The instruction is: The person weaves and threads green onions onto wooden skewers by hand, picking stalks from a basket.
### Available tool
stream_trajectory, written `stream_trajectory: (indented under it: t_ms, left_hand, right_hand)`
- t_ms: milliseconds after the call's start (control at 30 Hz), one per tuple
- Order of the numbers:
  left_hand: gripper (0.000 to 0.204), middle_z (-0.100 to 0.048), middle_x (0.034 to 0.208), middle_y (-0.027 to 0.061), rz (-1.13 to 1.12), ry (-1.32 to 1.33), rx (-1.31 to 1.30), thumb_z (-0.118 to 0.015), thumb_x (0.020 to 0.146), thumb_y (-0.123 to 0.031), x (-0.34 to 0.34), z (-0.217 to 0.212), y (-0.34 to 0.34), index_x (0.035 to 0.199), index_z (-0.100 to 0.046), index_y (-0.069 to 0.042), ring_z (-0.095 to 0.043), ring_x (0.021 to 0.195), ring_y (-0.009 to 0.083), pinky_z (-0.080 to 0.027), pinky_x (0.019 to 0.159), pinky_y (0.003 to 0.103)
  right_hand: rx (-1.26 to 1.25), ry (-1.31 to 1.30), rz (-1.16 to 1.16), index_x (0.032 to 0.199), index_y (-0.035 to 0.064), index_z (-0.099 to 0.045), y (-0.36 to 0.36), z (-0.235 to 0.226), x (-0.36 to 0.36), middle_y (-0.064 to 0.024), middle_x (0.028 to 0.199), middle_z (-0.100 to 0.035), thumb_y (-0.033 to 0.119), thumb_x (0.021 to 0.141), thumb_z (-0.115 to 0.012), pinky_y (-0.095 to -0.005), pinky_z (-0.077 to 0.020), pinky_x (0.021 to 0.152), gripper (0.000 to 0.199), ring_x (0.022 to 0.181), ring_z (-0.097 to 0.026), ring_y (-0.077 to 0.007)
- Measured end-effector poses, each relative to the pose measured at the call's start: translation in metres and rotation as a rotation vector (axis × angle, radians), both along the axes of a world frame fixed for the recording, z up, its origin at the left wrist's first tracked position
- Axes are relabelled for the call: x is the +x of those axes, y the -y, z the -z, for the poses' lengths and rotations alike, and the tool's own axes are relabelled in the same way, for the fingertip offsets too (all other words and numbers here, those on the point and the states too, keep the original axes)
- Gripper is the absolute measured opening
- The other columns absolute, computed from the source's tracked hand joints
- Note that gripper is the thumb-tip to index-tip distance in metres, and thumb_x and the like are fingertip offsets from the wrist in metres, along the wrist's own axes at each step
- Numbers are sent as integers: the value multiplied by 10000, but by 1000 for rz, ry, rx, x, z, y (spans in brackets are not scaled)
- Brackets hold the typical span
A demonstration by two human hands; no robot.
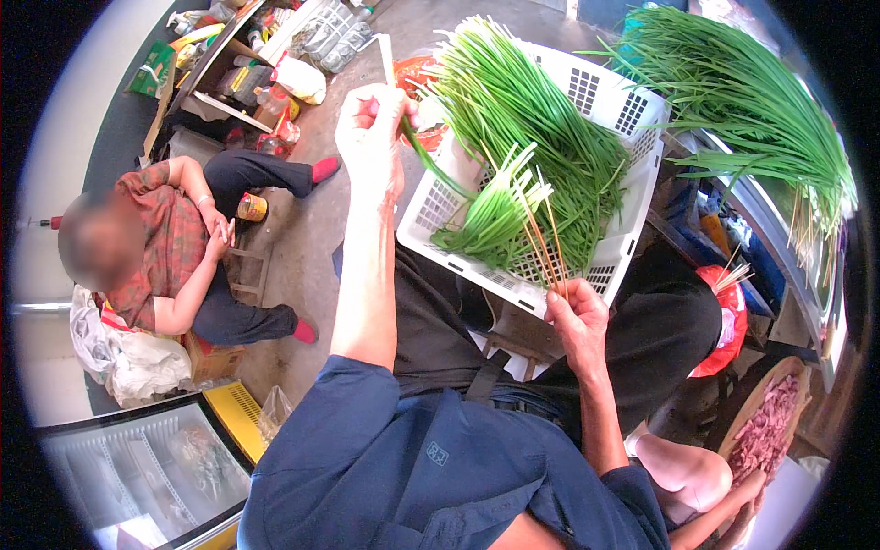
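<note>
My left hand (374,124) is raised over the left side of a white plastic basket (417,225), fingers closed on a few garlic chives. Their pale ends stick up above the fist, and the green leaves trail down toward the basket. Low at the basket's near edge, my right hand (579,316) pinches a few thin wooden skewers (543,243) that point up over the greens. Inside the basket lies a large heap of garlic chives (522,101), pale ends toward the far left. A smaller bunch of chives (502,197) rests nearer me, beside the skewers.
More chives (733,92) are piled on a metal-edged counter (816,302) at the right. A person (174,247) sits at the left, near a cluttered shelf (220,69) and a glass-topped freezer (151,467). Another person's hands (747,500) touch a round tray (802,394) of reddish pieces.
</note>
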State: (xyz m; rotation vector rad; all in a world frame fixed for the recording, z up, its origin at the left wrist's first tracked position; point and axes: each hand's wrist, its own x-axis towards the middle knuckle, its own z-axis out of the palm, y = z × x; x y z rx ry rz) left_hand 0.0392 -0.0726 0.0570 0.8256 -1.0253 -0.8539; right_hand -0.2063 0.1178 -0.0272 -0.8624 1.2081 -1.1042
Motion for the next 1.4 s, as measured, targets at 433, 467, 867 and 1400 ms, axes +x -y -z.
stream_trajectory:
  t_ms: [433, 467, 867, 1400]
  left_hand:
    - [160, -633, 916, 88, 444, -279, 355, -580, 867, 8, -31, 43, -31, 1026, -581, 20, -596, 767, 166, -492, 687, 297]
    - [157, -635, 886, 98, 413, -284, 348, -576, 854, 36, -32, 45, -30, 1011, -585, 33, -605, 755, 170, -502, 694, 299]
    - [173, -641, 858, 102, 331, -325, 310, -582, 838, 56, -39, 49, -32, 1009, -583, 35, -610, 741, 165, -492, 690, 275]
    - [110, -626, 886, 139, 384, -168, 227, -593, 878, -52, -35, 58, -31, 957, -578, 23, -610, 769, 229, -498, 723, 334]
  right_hand:
    - [-31, -22, -37, 888, 17, -583, -3, 2, -3, 17, 687, -575, 78, 888, -626, -193, -405, 553, 75, 602, -506, -44]
    - [-31, -23, -38, 888, 17, -583, -3, 2, -3, 17, 687, -575, 78, 888, -626, -193, -405, 553, 75, 602, -506, -44]
    - [-27, -10, -45, 883, 24, -573, -2, 1, -3, 21, 701, -570, 70, 890, -621, -199, -410, 568, 67, 618, -509, -48]
    - [-26, -10, -43, 881, 19, -576, -4, 4, -4, 16, 707, -573, 69, 893, -609, -202, -425, 568, 62, 614, -517, -50]
